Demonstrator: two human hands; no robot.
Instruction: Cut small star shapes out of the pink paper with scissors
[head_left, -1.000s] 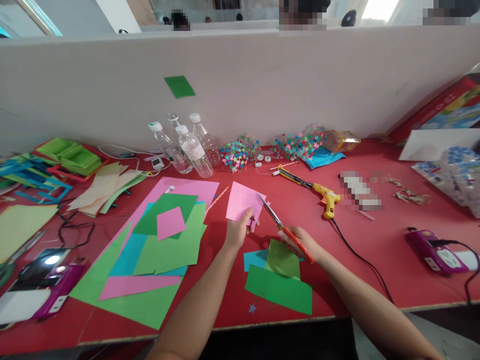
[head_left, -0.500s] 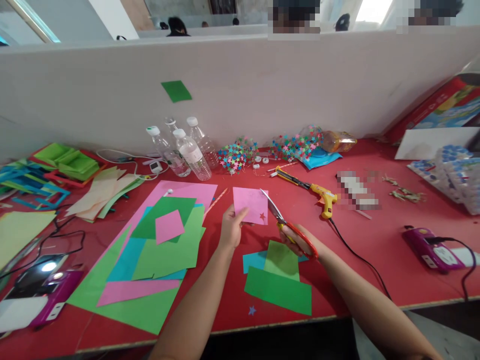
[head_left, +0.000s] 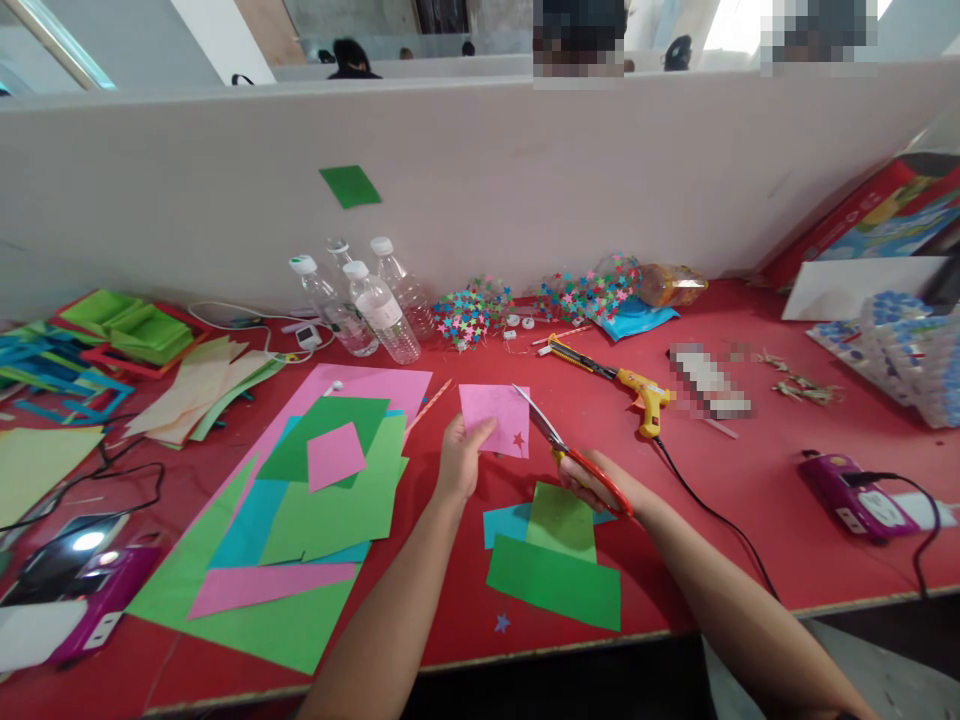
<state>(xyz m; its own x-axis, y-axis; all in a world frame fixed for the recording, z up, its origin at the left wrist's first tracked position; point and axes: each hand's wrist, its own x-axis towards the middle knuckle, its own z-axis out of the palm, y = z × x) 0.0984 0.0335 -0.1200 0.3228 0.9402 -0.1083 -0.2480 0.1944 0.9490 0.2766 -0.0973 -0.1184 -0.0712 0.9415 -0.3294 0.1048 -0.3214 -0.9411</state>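
Observation:
My left hand (head_left: 463, 455) pinches the left edge of a small pink paper sheet (head_left: 502, 410), thumb on top. A red star (head_left: 518, 440) lies on or shows at the sheet's lower right. In my right hand (head_left: 592, 482) is a pair of scissors (head_left: 600, 478) with red and yellow handles. Their blades point up and left, with the tips at the paper's upper right edge. Below the hands, a dark green piece (head_left: 555, 582), a light green piece (head_left: 562, 520) and a blue piece (head_left: 504, 523) of paper overlap on the red table (head_left: 450, 625).
Large coloured sheets (head_left: 337, 520) are stacked at left. Clear plastic bottles (head_left: 386, 315) and bags of star confetti (head_left: 465, 318) stand along the white partition (head_left: 480, 180). A yellow glue gun (head_left: 643, 398) with a black cord lies at right, near a purple power strip (head_left: 855, 498).
The pink sheet and the scissor tips sit slightly lower and further left in view, as the whole view has shifted a little. Both hands keep their holds.

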